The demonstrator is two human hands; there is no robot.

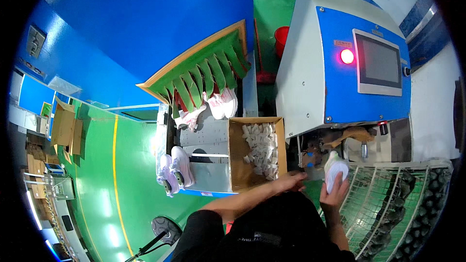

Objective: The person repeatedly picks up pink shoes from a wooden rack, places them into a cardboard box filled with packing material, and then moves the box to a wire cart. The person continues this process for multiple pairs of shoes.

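Observation:
My right hand [334,197] grips a white sneaker [336,172] in front of the blue-and-grey machine, fingers wrapped round its near end. Just left of it is my left hand [292,181], its fingers drawn together by the near right corner of a cardboard box [238,174]. Whatever those fingers hold is too blurred to name. Inside the box lie many crumpled white pieces [262,148]. Left of the box, a pair of pale lilac-white sneakers [177,167] stands at the conveyor's edge. Pink-and-white sneakers [223,104] sit partly under a green strip curtain [208,75].
The machine [354,58] has a dark screen [379,63] and a lit red button [346,57]. At the right stands a wire rack [369,199] with dark shoe-shaped pieces. A red bucket [280,41] is behind. Open cardboard boxes [65,128] stand far left on the green floor.

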